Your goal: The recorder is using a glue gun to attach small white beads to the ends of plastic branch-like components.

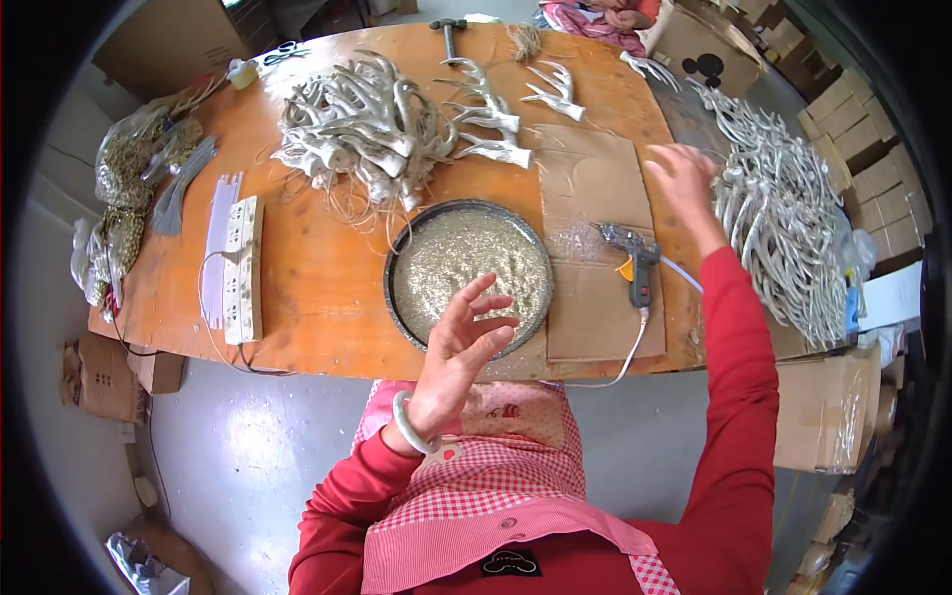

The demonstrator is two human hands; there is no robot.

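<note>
Silvery antler pieces (783, 213) lie heaped beneath the empty, spread right hand (682, 174).

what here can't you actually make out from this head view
- Right hand: seen from the back, reaching toward the pile of silvery antler pieces; whether its fingers touch or hold one is hidden by the hand itself.
- Left hand: open above the round tray of glitter; the tray's near rim is hidden behind it.
- Person at the far table edge: cut off by the top of the picture.
- Bags at the left end: contents too small and warped.
</note>
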